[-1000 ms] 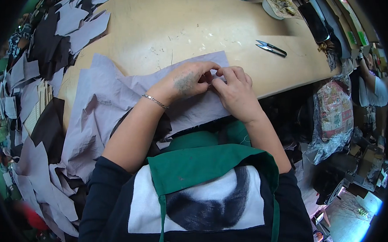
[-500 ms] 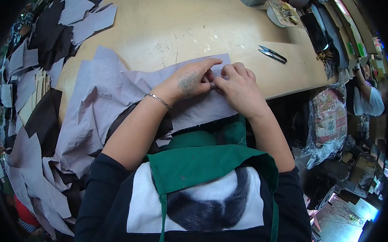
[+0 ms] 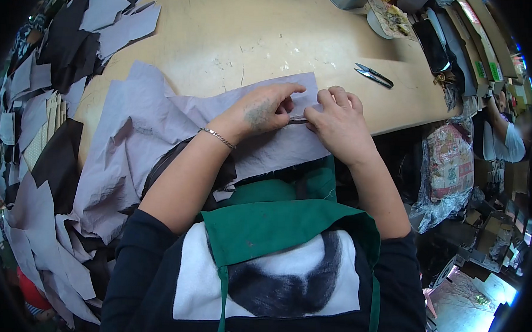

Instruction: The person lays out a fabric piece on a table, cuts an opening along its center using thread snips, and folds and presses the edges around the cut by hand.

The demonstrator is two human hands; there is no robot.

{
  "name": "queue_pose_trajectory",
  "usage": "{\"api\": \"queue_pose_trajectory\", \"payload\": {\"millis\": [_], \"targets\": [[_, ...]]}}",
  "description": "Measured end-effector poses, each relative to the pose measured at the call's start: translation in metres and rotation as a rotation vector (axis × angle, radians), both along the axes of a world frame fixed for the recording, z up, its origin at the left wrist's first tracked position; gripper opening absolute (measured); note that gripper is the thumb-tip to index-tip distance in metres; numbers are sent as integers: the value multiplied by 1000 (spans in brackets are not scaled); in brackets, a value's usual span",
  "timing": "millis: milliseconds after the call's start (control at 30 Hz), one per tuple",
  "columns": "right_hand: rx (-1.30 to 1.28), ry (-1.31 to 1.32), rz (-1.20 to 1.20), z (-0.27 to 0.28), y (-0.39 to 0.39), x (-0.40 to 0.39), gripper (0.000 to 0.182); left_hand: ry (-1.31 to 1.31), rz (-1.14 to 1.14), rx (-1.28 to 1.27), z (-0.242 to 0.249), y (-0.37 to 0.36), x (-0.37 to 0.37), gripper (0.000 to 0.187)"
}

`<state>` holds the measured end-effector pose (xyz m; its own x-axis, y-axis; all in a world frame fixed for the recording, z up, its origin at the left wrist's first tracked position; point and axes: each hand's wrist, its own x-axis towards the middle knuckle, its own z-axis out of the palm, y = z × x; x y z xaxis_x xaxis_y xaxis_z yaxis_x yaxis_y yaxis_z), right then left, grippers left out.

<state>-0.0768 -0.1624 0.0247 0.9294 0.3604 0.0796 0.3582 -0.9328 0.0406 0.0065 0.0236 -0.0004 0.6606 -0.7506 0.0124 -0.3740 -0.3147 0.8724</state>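
Observation:
A large piece of lilac-grey fabric [image 3: 127, 148] lies across the table edge and hangs toward my lap. My left hand [image 3: 265, 109] rests on it, thumb and lower fingers closed on the cloth and index finger stretched out above. Close on its right, my right hand [image 3: 341, 123] has thumb and fingertips pinched at the same fabric. A short dark strip or slit [image 3: 297, 120] with a pale edge shows in the cloth between my fingertips. Dark fabric peeks out beneath my left forearm.
Thread snips [image 3: 374, 76] lie on the table [image 3: 213, 21] to the right. Beyond them are a bowl [image 3: 382, 25] and a phone [image 3: 430, 44]. Cut fabric pieces [image 3: 120, 29] pile up along the left. At far right, another person's arm [image 3: 496, 117] shows.
My right hand has shifted a little to the right, away from my left hand, uncovering the dark strip in the fabric. My left hand stays about where it was.

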Motion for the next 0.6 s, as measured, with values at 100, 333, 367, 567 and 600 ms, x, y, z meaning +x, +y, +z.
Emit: {"api": "queue_pose_trajectory", "payload": {"millis": [100,333,367,567,600], "targets": [[-38,-3,17,5,-1,0,12,-32,-34,33,-3,0,3,58],[-224,50,-254,32,-56,-4,20,55,13,57,6,0,-1,54],[-165,-2,-217,32,-60,-5,20,58,11,65,7,0,-1,53],[289,-67,69,-4,-34,-4,19,69,4,54,6,0,1,53],[345,-85,97,-10,-29,-4,18,68,6,51,6,1,1,53]]}}
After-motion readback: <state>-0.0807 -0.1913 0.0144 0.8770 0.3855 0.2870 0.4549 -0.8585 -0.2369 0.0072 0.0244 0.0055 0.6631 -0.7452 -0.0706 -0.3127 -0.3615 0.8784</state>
